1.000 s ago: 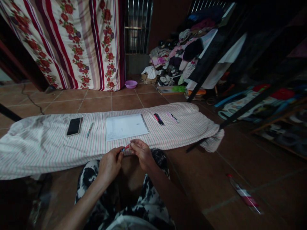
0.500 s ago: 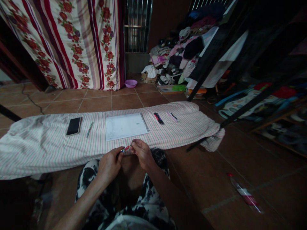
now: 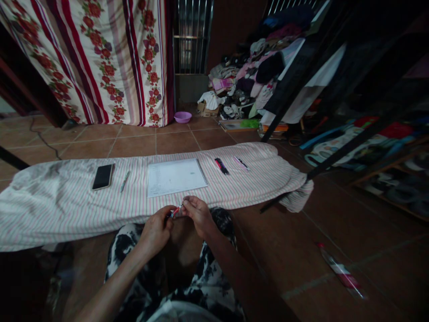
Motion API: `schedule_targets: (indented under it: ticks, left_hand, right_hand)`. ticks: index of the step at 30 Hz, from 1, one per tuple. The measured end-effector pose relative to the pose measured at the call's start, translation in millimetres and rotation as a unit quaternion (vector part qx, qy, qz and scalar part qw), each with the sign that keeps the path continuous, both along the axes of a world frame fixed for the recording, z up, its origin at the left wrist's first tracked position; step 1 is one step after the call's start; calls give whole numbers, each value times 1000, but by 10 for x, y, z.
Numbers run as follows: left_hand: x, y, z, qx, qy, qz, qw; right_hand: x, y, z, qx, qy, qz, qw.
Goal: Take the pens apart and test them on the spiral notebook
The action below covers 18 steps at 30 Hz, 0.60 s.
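Note:
Above the near edge of the striped cloth, my left hand [image 3: 157, 231] is closed around a slim pen [image 3: 174, 211] with red, white and dark colouring. Its lower part is hidden in my fingers. My right hand [image 3: 197, 214] pinches at the pen's far end, thumb against forefinger, where a small dark tip shows; whether that piece is joined to the pen I cannot tell. Just beyond both hands lies an open spiral notebook [image 3: 174, 179], its page mostly white with faint marks.
The striped cloth [image 3: 130, 208] covers a low, long surface. On it are a phone [image 3: 103, 177], a light pen [image 3: 125, 181], several dark and red pens [image 3: 221, 166] and a pink-and-black pen [image 3: 241, 163]. A plastic bottle [image 3: 342, 271] lies on the tiled floor. Clothes [image 3: 254, 76] are heaped behind.
The pen has drawn slightly back toward my left hand, and a thin dark tip now shows by my right fingers. The things on the cloth have not moved.

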<state>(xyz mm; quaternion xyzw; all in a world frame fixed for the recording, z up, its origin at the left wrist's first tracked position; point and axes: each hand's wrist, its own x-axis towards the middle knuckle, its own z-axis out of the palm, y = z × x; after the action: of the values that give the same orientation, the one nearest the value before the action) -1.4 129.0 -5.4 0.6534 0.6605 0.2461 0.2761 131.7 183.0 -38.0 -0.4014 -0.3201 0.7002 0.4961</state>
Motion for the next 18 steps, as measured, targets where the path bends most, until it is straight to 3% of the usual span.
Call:
schedule_targets:
  ticks: [6, 13, 18]
  left_hand:
    - [23, 2, -38, 34, -3, -3, 999]
    - [61, 10, 15, -23, 38, 69, 997]
    - [83, 34, 18, -20, 43, 76, 996]
  right_hand:
    - [-21, -7, 2, -3, -12, -5, 1000]
    - [-29, -19, -23, 0, -17, 9, 1000]
    - [-30, -44, -10, 9, -13, 18, 1000]
